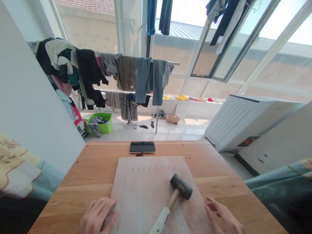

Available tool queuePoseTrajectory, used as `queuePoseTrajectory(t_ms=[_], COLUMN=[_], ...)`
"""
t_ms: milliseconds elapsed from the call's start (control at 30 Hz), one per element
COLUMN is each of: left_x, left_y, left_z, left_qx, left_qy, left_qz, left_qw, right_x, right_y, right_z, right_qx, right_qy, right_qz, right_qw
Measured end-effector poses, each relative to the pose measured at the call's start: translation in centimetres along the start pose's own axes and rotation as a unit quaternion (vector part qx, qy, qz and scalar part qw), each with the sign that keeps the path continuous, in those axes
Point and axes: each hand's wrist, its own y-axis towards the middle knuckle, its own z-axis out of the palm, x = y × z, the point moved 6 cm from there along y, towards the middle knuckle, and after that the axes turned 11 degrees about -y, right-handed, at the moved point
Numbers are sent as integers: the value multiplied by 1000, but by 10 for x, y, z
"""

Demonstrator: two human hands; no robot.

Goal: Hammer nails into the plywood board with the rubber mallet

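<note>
A pale wooden board lies on the wooden table, with a row of several small nails near its far edge. A hammer with a black head and light handle rests on the board, head pointing away from me. My left hand lies flat on the board's near left corner, fingers spread, holding nothing. My right hand rests open on the near right edge of the board, just right of the hammer's handle and not touching it.
A dark phone lies face up on the table beyond the board. Past the table stand a clothes rack full of garments, a green basket and a white appliance. Patterned bedding flanks the table.
</note>
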Motion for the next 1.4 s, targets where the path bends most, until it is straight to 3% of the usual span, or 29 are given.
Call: queuePoseTrajectory(t_ms=[100, 167, 267, 367, 467, 633, 767, 867, 1167, 1400], left_x=[26, 33, 37, 39, 39, 40, 35, 34, 30, 12], left_y=[19, 47, 89, 112, 120, 126, 129, 130, 134, 143], left_z=[0, 3, 16, 32, 42, 34, 45, 56, 57, 73], left_qx=[-15, -21, 5, 41, 56, 9, 74, 90, 31, 99], left_qy=[-73, -114, -179, -238, -273, -259, -254, -251, -251, -227], left_qz=[-119, -161, -184, -188, -185, -218, -201, -183, -199, -157], left_qw=[990, 980, 966, 952, 942, 941, 943, 946, 947, 956], right_x=[38, 64, 94, 114, 125, 146, 162, 171, 191, 210], right_y=[52, 89, 133, 154, 157, 154, 157, 160, 158, 155], right_z=[-5, 4, 18, 27, 24, 20, 17, 12, 29, 21], right_qx=[-32, 12, 69, 119, 137, 167, 183, 179, 194, 188], right_qy=[77, 106, 110, 94, 71, 46, 24, 10, -35, -40], right_qz=[-5, -44, -98, -137, -148, -164, -189, -198, -211, -219], right_qw=[996, 993, 987, 979, 977, 971, 965, 964, 957, 957])
